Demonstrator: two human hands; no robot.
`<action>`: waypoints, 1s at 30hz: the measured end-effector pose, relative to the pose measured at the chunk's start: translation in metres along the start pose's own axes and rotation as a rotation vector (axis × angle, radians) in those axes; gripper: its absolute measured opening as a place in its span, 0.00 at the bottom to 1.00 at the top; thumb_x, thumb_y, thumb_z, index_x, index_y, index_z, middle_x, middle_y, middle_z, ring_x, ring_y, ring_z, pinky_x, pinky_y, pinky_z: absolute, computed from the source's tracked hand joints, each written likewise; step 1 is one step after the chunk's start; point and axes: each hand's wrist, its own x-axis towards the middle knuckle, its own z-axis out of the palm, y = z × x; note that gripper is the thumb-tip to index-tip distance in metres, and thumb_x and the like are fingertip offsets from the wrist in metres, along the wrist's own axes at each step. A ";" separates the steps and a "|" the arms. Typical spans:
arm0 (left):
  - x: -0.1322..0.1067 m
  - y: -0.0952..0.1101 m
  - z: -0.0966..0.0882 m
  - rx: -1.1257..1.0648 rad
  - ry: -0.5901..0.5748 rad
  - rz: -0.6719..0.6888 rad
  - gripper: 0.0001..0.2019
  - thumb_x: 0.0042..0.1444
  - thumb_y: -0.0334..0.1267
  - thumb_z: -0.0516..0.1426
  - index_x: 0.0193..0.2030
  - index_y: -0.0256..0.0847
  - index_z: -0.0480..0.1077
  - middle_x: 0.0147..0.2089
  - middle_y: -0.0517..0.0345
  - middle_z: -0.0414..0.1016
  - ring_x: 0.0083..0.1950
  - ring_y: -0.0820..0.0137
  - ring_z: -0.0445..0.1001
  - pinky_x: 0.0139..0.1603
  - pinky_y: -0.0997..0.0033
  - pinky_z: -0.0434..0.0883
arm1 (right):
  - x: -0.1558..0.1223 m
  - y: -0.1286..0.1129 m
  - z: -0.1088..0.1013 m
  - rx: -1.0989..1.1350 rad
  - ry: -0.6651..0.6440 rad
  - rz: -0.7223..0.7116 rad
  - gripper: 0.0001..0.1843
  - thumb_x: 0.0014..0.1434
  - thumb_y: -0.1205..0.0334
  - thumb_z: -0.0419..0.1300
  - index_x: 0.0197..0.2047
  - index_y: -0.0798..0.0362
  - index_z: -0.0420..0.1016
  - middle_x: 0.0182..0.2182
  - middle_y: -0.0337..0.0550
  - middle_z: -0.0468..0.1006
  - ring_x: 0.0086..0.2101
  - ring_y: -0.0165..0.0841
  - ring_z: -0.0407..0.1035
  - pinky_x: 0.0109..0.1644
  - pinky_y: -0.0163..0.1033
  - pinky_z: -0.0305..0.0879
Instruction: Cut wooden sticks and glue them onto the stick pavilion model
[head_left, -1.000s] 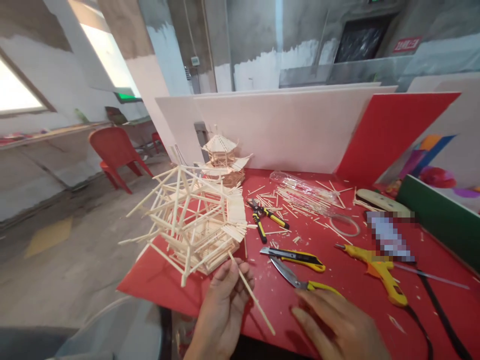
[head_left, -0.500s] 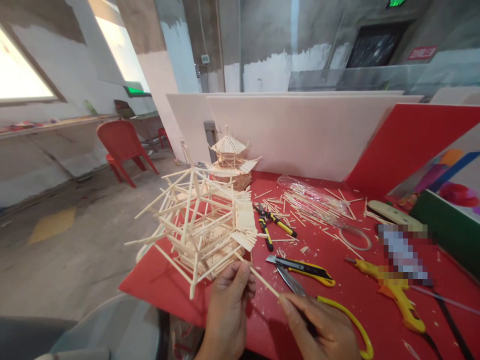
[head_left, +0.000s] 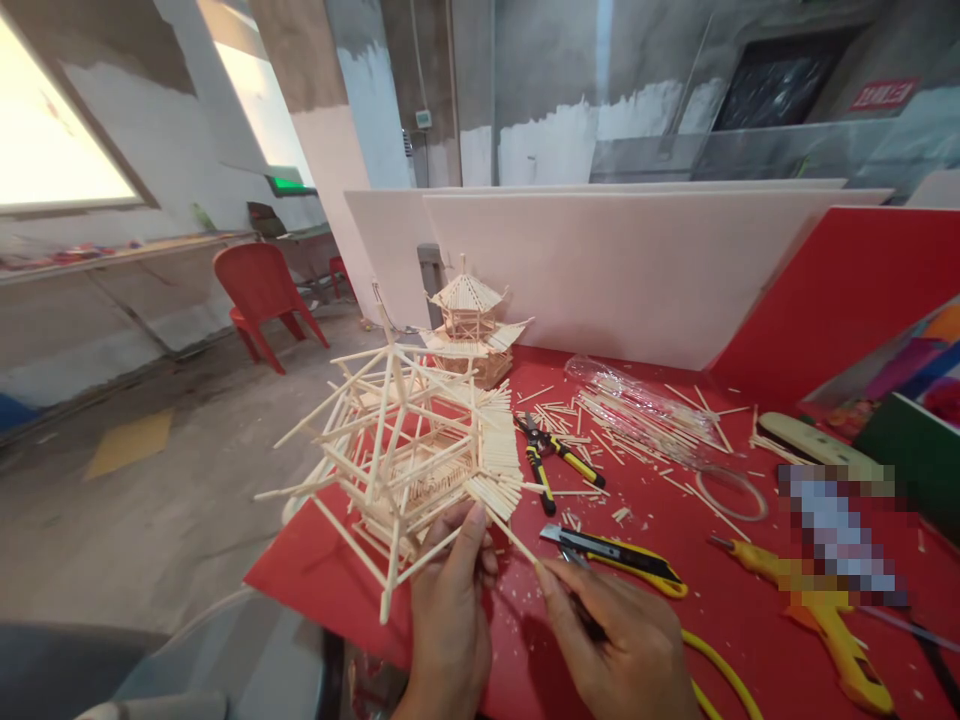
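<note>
A pavilion model of thin wooden sticks [head_left: 401, 400], its frame partly open and one roof side covered, stands at the table's left edge. My left hand [head_left: 454, 590] is closed at its near lower side, thumb and fingers pinching a thin wooden stick [head_left: 514, 537] by the roof edge. My right hand [head_left: 615, 635] pinches the stick's other end. Tucked in the right palm is a pair of scissors with a yellow handle [head_left: 724, 668]; its blades are mostly hidden. A utility knife [head_left: 622, 558] lies just beyond the right hand.
Yellow-black pliers [head_left: 551, 455] and loose sticks [head_left: 637, 415] in plastic lie on the red table [head_left: 525, 675]. A tape roll [head_left: 731, 493] and yellow glue gun [head_left: 821, 610] are at right. A finished-looking pavilion [head_left: 470, 310] stands behind, before white boards [head_left: 600, 270].
My right hand has moved left and slightly up, closer to my left hand, still pinching the stick. The view has shifted a little, so the background sits further right.
</note>
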 end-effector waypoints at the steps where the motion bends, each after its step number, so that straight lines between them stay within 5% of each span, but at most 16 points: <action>1: 0.000 0.000 0.001 0.003 0.000 0.002 0.18 0.42 0.45 0.71 0.35 0.37 0.74 0.22 0.64 0.70 0.21 0.79 0.64 0.22 0.81 0.61 | 0.001 0.000 0.000 -0.001 0.003 -0.004 0.08 0.62 0.69 0.60 0.44 0.55 0.77 0.30 0.41 0.83 0.27 0.28 0.78 0.37 0.28 0.71; 17: 0.003 0.004 0.010 0.070 0.082 -0.024 0.15 0.43 0.43 0.69 0.32 0.38 0.71 0.20 0.66 0.69 0.18 0.80 0.62 0.19 0.82 0.58 | 0.007 0.003 0.010 0.044 -0.061 0.062 0.07 0.63 0.68 0.59 0.43 0.55 0.78 0.28 0.41 0.82 0.27 0.30 0.76 0.36 0.31 0.68; 30: 0.003 0.004 0.011 0.050 0.102 -0.020 0.16 0.42 0.44 0.70 0.31 0.38 0.71 0.20 0.66 0.69 0.18 0.79 0.63 0.18 0.81 0.58 | 0.038 -0.013 0.005 -0.060 -0.358 0.235 0.18 0.67 0.60 0.50 0.27 0.49 0.73 0.21 0.38 0.78 0.22 0.30 0.70 0.28 0.37 0.49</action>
